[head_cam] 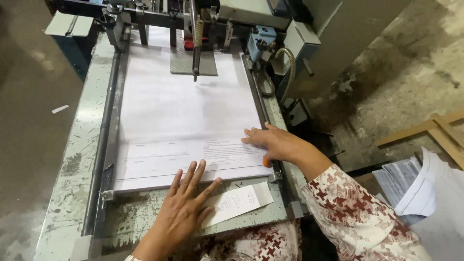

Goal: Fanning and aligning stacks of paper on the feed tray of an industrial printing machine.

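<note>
Both hands lie palm-down, left hand (181,210) with fingers (195,175) spread, right hand (273,142) flat.

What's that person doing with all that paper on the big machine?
A person presses both hands flat on a stack of white printed paper lying on a worn metal machine table. The left hand rests on the stack's near edge; the right hand is at its right edge. A small paper slip lies beside the left hand. More loose sheets sit off to the right.
</note>
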